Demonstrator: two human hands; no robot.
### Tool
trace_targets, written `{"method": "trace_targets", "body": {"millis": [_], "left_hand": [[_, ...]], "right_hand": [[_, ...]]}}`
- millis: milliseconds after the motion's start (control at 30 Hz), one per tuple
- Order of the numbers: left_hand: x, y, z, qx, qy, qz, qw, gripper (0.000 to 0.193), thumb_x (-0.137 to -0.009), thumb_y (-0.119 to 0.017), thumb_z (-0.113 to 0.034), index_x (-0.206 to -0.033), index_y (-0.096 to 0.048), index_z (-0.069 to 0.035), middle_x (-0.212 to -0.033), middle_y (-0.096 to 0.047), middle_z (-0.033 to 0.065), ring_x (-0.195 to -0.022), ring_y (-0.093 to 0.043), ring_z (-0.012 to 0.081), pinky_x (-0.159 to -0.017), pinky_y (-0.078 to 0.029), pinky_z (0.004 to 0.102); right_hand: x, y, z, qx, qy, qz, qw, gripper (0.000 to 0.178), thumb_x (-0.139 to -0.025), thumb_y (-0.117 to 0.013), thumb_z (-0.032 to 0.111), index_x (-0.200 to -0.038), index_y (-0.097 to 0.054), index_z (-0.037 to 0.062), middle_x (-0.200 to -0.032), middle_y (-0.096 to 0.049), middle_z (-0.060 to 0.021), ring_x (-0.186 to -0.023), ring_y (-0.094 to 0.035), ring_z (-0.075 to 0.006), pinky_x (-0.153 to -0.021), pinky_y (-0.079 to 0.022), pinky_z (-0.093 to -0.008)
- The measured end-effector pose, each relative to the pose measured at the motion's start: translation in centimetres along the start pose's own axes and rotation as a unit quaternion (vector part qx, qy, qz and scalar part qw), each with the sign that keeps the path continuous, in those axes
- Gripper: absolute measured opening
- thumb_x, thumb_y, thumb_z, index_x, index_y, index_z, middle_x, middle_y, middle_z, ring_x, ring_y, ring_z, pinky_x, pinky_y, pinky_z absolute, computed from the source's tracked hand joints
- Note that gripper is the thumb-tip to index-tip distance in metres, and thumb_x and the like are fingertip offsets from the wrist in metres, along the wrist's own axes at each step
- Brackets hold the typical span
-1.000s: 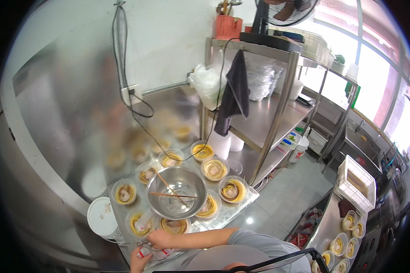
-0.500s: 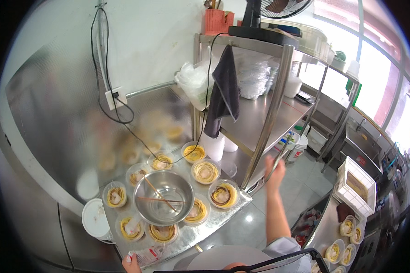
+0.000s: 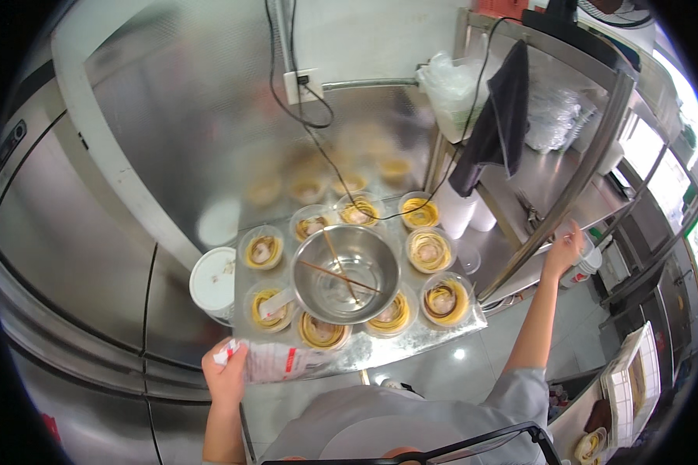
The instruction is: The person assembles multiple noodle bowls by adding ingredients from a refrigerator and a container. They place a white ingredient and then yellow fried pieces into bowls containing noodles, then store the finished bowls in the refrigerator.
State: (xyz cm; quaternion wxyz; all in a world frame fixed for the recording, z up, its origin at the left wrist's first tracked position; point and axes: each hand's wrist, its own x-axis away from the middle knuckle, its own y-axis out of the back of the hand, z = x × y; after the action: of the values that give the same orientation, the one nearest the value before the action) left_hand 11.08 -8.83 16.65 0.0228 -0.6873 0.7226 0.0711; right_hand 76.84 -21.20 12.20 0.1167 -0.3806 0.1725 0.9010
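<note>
My left hand (image 3: 223, 373) is closed round the gathered end of a clear plastic bag (image 3: 275, 363) with red and white print, at the table's front left edge. My right hand (image 3: 566, 249) is at the edge of the steel shelf, fingers apart, holding nothing that I can see. Just left of it, a metal tool (image 3: 530, 211), perhaps tongs or scissors, lies on the shelf. A steel bowl (image 3: 364, 263) with two wooden chopsticks (image 3: 340, 277) rests among several clear round tubs of yellow noodles (image 3: 445, 301) with toppings.
A white lidded bucket (image 3: 212, 280) stands left of the steel table (image 3: 380, 353). A dark cloth (image 3: 498, 124) hangs from the shelf post (image 3: 574, 194). A black cable (image 3: 322, 151) droops over the tubs. A white crate (image 3: 627, 387) sits at the lower right.
My view has swung left and down. The metal tool that seemed to be in my right hand now lies on the shelf. My left hand still grips the bag.
</note>
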Motion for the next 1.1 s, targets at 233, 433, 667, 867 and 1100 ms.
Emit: {"method": "trace_targets", "body": {"millis": [233,433,667,867,1100], "left_hand": [[-4.0,-10.4,-7.5,0.279,-0.022,0.072,0.957,0.006,-0.092,-0.06,-0.001,-0.093,-0.066,0.0,-0.086,-0.065,0.0012,-0.077,-0.059,0.0083,-0.069,-0.045,0.0252],[-7.7,-16.8,-7.4,0.469,0.059,0.105,0.875,0.019,-0.097,-0.059,-0.011,-0.111,-0.061,0.002,-0.105,-0.067,0.0106,-0.094,-0.066,0.0206,-0.085,-0.054,0.0364],[-10.0,-20.9,-1.2,0.522,0.194,0.096,0.825,0.031,-0.098,-0.059,-0.018,-0.119,-0.056,0.004,-0.116,-0.065,0.0142,-0.104,-0.064,0.0255,-0.091,-0.053,0.0404],[-11.5,-21.2,8.4,0.466,0.339,0.087,0.813,0.039,-0.106,-0.038,-0.027,-0.134,-0.049,-0.003,-0.143,-0.05,0.0091,-0.126,-0.052,0.0253,-0.107,-0.044,0.0448],[-7.6,-17.4,12.6,0.309,0.514,0.141,0.787,0.042,-0.099,-0.05,-0.012,-0.138,-0.039,-0.001,-0.138,-0.05,0.0165,-0.128,-0.049,0.0322,-0.108,-0.041,0.0507]], "right_hand": [[18.6,7.3,18.5,-0.291,0.17,0.551,0.764,0.074,-0.068,-0.085,0.013,-0.134,-0.052,0.005,-0.139,-0.052,-0.0124,-0.122,-0.053,-0.032,-0.1,-0.043,-0.0395],[24.1,5.8,17.3,-0.492,-0.192,0.54,0.656,0.03,-0.084,-0.071,0.004,-0.113,-0.063,-0.003,-0.103,-0.07,-0.0093,-0.092,-0.066,-0.0184,-0.086,-0.052,-0.0311],[22.1,3.8,15.9,-0.518,-0.278,0.472,0.657,0.023,-0.098,-0.057,0.017,-0.102,-0.065,-0.0047,-0.092,-0.069,-0.0118,-0.079,-0.066,-0.0182,-0.063,-0.05,-0.0285],[18.1,-0.8,21.0,-0.468,-0.279,0.466,0.697,0.03,-0.1,-0.054,0.029,-0.09,-0.067,0.0036,-0.073,-0.059,0.0028,-0.061,-0.046,-0.0061,-0.056,-0.038,-0.0238],[16.6,-4.1,26.3,-0.294,0.01,0.667,0.685,0.038,-0.1,-0.053,0.034,-0.079,-0.061,0.0031,-0.065,-0.056,-0.005,-0.06,-0.053,-0.0193,-0.057,-0.042,-0.0331]]}}
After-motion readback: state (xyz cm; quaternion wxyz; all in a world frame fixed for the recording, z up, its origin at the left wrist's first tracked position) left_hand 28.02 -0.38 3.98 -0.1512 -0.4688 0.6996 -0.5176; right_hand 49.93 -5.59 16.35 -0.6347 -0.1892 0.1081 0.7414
